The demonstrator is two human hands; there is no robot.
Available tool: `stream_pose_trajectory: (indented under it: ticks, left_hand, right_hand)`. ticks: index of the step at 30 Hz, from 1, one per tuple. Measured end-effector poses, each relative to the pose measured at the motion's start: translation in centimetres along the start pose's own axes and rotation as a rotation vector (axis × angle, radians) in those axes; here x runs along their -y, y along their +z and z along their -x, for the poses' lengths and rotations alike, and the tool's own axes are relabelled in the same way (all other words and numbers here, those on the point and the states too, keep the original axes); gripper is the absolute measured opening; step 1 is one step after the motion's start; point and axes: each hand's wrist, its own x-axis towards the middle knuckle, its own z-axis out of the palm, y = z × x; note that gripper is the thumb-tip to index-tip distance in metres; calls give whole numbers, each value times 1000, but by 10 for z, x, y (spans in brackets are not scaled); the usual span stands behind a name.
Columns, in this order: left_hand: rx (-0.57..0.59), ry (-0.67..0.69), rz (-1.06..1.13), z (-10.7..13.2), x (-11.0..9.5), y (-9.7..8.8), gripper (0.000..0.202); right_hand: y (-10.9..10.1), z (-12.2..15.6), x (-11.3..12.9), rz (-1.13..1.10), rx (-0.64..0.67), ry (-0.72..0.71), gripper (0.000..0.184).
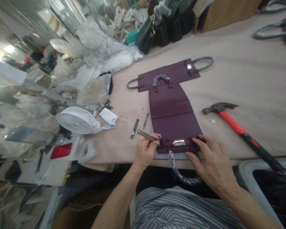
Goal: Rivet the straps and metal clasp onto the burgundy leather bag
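Note:
A dark purple leather bag panel (173,124) lies flat at the table's front edge, with a silver metal clasp (178,143) and a plastic-wrapped handle (178,171) hanging over the edge. My left hand (145,151) is closed around a metal punch (146,135), held slantwise, its tip at the panel's left corner. My right hand (211,157) rests on the panel's right corner with fingers spread, thumb and forefinger touching the leather. Another purple panel (145,79) with wrapped handles and a silver lock (189,66) lies behind.
A claw hammer (238,125) with a red and black handle lies on the right. A utility knife (134,128) and a small metal rod (146,121) lie left of the panel, near a white fan (77,120). Black bags (159,33) and a cardboard box (226,14) stand behind.

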Motion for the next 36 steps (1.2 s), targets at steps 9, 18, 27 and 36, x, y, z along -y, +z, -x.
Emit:
stream_pose_trajectory:
  ticks: [9,18,27,36]
  left_hand:
    - [173,-162,-5,-24,-10,-11,14]
    - [205,-153,-8,-27,-11,-14,15]
    - [215,-112,-30,-26,-15,-15,12]
    - [102,82,-95,-8,-7,-7,10]
  right_hand:
    - [-7,-10,58,-98,292,-140,28]
    - [10,-10,59,-3,333,-115,34]
    - [10,-14,64,38,354,-158,29]
    - [14,-10,62,-12,357,-111,32]
